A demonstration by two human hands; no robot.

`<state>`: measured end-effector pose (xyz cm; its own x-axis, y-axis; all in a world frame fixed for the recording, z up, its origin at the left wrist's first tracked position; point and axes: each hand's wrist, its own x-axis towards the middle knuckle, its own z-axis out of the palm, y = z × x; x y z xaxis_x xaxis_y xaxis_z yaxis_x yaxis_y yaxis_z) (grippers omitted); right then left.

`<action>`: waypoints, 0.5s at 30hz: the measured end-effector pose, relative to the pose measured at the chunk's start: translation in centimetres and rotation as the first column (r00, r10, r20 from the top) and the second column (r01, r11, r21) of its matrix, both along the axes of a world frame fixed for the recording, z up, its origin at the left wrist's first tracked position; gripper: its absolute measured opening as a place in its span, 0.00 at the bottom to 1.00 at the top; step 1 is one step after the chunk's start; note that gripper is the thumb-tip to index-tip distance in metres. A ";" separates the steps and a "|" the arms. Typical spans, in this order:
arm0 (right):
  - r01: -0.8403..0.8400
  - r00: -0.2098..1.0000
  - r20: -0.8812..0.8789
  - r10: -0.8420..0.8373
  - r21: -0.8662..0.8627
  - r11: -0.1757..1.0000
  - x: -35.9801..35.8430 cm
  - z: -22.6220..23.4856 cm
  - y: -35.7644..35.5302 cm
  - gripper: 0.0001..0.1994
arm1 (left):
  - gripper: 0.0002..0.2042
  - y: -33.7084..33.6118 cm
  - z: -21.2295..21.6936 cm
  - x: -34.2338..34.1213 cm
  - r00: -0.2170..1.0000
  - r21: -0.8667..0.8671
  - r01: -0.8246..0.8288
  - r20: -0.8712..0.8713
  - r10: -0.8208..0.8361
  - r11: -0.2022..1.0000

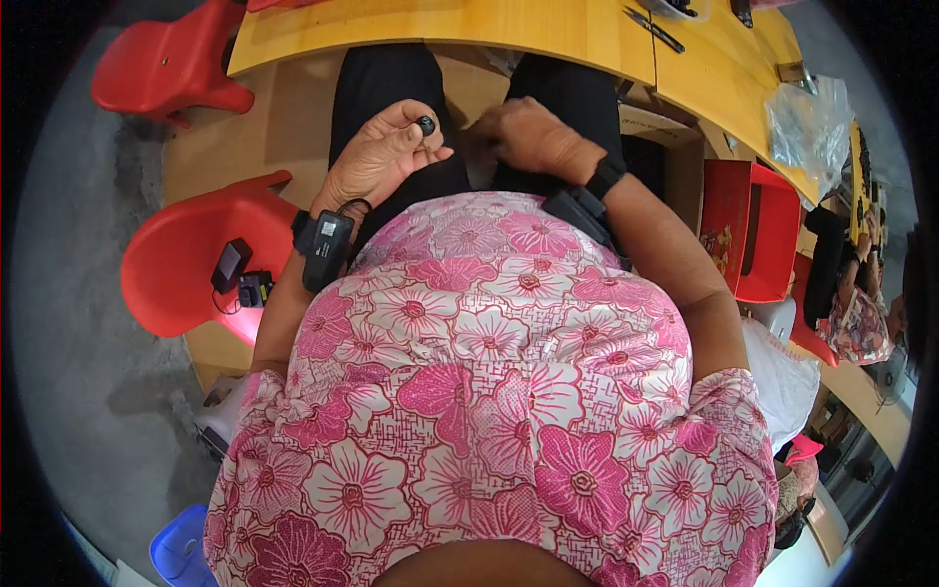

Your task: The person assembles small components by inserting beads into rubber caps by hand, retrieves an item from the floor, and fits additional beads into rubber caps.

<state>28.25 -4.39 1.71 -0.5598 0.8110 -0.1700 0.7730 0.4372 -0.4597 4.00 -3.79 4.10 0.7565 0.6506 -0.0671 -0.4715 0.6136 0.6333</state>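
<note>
Above my left thigh, my left hand (374,164) is closed, pinching a small round black part (425,125) between thumb and forefinger. The part is too small for me to tell its kind. My right hand (533,139) hovers over my right thigh, apart from the left. Motion smears its fingers, so I cannot see whether they hold anything. Both wrists carry black strapped-on devices; the left one (328,251) has a cable.
A yellow table (528,27) crosses in front of my knees, with a slim dark pointed tool (655,30) and a clear plastic bag (808,132) on it. Red chairs (161,259) stand at left, one holding black devices (232,266). A red box (768,235) and another person (861,318) are at right.
</note>
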 end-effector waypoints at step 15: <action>0.494 0.507 -0.634 -0.584 -0.341 0.800 4.6 7.4 5.8 0.06 | 0.09 4.8 -0.9 1.0 0.992 0.110 -0.035 -0.118 0.048 0.993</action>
<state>32.88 1.37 9.10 -0.0033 0.9992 -0.0397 0.2830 -0.0372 -0.9584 4.99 0.96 3.25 0.7197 0.6892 -0.0837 -0.4115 0.5206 0.7481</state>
